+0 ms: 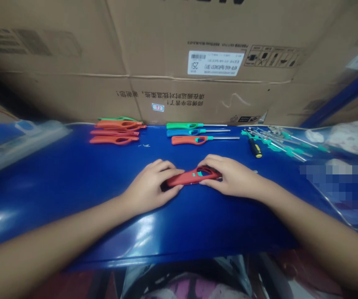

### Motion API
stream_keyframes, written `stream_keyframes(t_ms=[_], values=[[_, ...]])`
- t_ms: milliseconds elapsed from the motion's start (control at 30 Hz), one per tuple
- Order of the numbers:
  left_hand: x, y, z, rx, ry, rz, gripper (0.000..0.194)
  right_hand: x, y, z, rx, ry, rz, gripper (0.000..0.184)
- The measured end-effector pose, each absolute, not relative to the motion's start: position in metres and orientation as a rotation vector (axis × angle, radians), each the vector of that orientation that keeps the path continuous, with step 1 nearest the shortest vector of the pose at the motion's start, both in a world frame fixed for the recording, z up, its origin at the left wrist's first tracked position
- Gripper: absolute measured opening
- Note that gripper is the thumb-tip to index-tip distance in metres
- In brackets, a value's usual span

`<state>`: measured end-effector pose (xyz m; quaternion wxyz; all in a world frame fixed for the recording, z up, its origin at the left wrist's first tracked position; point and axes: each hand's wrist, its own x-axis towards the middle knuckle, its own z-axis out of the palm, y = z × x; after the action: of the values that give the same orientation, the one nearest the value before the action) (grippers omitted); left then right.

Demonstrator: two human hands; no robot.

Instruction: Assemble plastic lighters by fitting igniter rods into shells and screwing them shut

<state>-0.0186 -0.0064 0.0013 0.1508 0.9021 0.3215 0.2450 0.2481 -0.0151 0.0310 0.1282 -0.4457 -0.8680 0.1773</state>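
Between my hands, just above or on the blue table, lies a red long-nosed lighter [185, 177] with a teal trigger showing in its handle loop. The fingers and thumb of my left hand [154, 185] are closed round its butt end. At the loop end, my right hand [225, 174] pinches it; that palm hides whatever extends beyond. Beyond my hands lie a green lighter [181, 125], a blue lighter [183, 132] and an orange lighter [183, 140], each with a metal tube pointing right. Several handle shells [110, 140], red, orange and green, are stacked at the back left.
At the back right, metal tubes with teal parts [275, 143] lie in a loose pile beside a black and yellow screwdriver [255, 148]. A large cardboard box [154, 50] stands along the table's rear. Clear plastic [20, 141] sits at left; a white bag [356, 137] at right.
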Motion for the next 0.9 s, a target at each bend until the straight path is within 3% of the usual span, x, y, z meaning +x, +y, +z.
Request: stream_keyframes(t_ms=[500, 900], values=[[-0.0227, -0.0021, -0.0025, 2.631, 0.906, 0.641, 0.039, 0.2493, -0.0137, 0.0288, -1.233, -2.485, 0.605, 0.027], [-0.0209, -0.0026, 0.0024, 2.651, 0.898, 0.651, 0.036, 0.2506, -0.0151, 0.0315, -1.28, -2.598, 0.462, 0.031]])
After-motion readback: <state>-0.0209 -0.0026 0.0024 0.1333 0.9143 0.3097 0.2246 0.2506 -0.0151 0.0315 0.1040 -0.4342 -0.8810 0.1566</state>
